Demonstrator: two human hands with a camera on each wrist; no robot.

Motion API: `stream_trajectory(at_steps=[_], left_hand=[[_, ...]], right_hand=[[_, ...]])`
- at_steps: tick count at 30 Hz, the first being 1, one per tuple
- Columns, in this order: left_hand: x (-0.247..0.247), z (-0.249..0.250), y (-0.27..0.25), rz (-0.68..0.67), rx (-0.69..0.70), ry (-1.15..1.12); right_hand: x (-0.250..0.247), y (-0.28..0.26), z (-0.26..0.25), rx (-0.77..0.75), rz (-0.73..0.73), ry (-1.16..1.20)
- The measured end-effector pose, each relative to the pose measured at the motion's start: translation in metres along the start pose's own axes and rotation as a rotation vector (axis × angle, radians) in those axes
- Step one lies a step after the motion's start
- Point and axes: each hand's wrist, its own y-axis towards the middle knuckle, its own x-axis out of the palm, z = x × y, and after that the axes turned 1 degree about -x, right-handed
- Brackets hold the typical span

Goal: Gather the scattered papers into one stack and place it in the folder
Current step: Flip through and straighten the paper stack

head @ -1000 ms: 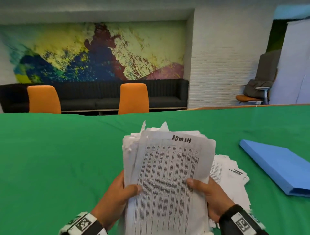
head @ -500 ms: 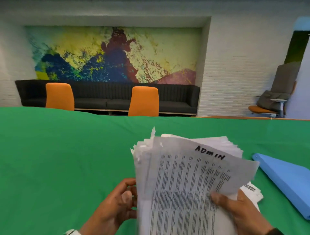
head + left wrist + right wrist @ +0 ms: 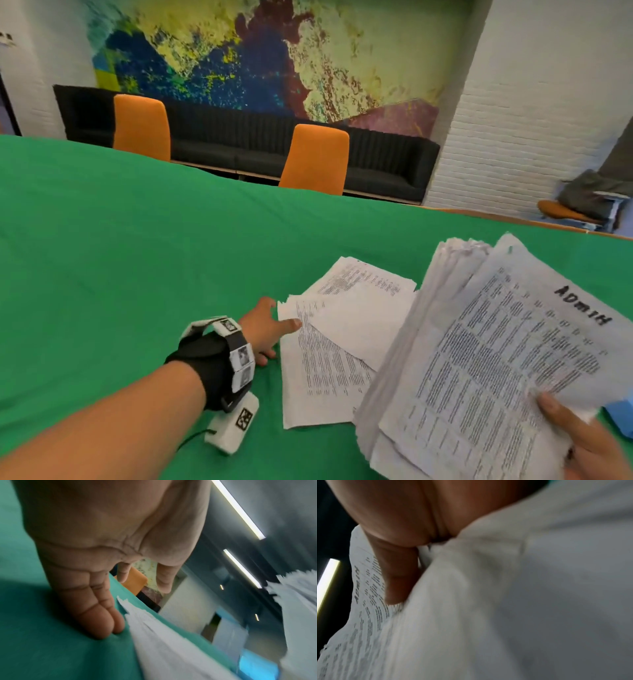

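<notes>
right hand (image 3: 582, 442) grips stack (image 3: 479, 359) — left hand (image 3: 263, 329) flat

Your thick stack of printed white sheets (image 3: 486, 359), top one marked "ADMIN", is tilted off the table; two loose printed sheets (image 3: 329, 346) lie overlapping beside it; blue folder corner (image 3: 621, 416) at right.

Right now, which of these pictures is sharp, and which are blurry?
Head view: sharpest, the stack shows readable print, though the table edge bows. Left wrist view: left hand fairly clear, loose sheets smeared. Right wrist view: mostly soft grey paper, only print by the thumb legible.
</notes>
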Motion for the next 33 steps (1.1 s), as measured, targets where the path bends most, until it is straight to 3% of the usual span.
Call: stream_trajectory(at_steps=[2, 5, 7, 11, 16, 22, 28, 30, 33], left_hand=[[0.01, 0.013, 0.013, 0.116, 0.134, 0.348], [0.031, 0.039, 0.03, 0.151, 0.32, 0.54], [0.048, 0.052, 0.045, 0.101, 0.319, 0.613], [0.068, 0.063, 0.072, 0.04, 0.176, 0.759], [0.054, 0.075, 0.085, -0.004, 0.074, 0.693], [0.058, 0.056, 0.074, 0.042, 0.078, 0.675], [0.054, 0.064, 0.061, -0.004, 0.048, 0.532], [0.04, 0.067, 0.055, 0.047, 0.119, 0.368], [0.002, 0.086, 0.029, 0.282, 0.428, 0.121]], right_hand=[[-0.02, 0.004, 0.002, -0.024, 0.01, -0.057], [-0.028, 0.007, 0.004, -0.005, 0.0, -0.011], [-0.031, 0.01, 0.008, -0.002, 0.022, 0.005], [-0.041, 0.017, 0.011, -0.005, -0.006, 0.017], [-0.041, 0.014, 0.009, 0.015, -0.126, 0.038], [-0.043, 0.017, 0.016, 0.01, -0.09, 0.032], [-0.041, 0.014, 0.019, 0.023, -0.034, 0.027], [-0.044, 0.015, 0.016, 0.013, -0.024, 0.033], [-0.053, 0.02, 0.014, 0.007, 0.001, 0.003]])
